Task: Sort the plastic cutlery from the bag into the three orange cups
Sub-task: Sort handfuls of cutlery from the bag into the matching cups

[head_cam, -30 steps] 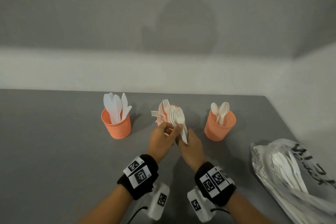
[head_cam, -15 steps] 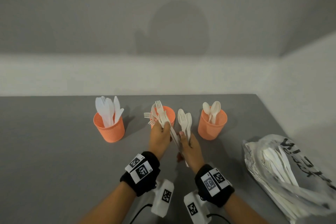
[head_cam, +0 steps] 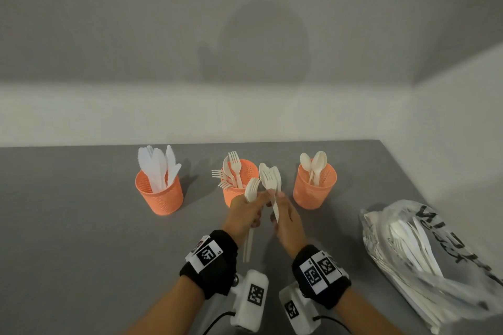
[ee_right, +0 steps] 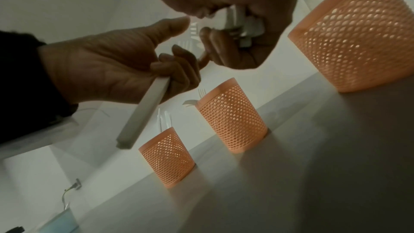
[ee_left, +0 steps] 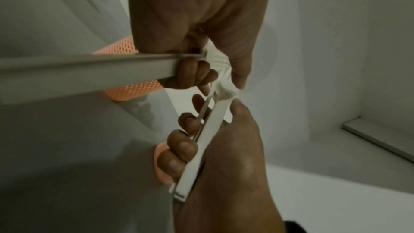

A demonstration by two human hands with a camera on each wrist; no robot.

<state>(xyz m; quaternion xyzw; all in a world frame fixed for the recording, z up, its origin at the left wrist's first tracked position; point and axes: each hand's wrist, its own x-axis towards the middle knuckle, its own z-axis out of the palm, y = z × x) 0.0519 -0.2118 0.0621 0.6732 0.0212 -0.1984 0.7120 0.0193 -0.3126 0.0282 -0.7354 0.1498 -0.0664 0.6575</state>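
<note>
Three cups (head_cam: pixel 314 185) in a row on the table (head_cam: pixel 81 239), bag (head_cam: pixel 435 261) to their right, nearer the person.

Plastic bag (head_cam: pixel 435 250): large black lettering, folded and creased, not readable. Wrist bands (head_cam: pixel 209 255) carry black-and-white square code markers; tiny characters beside them illegible.

cups (head_cam: pixel 314 185) ahead, bag (head_cam: pixel 430 258) right, table (head_cam: pixel 81 239) left open

A grey table (head_cam: pixel 81 226) meets a pale wall (head_cam: pixel 136 35) (a shadow falls there).
</note>
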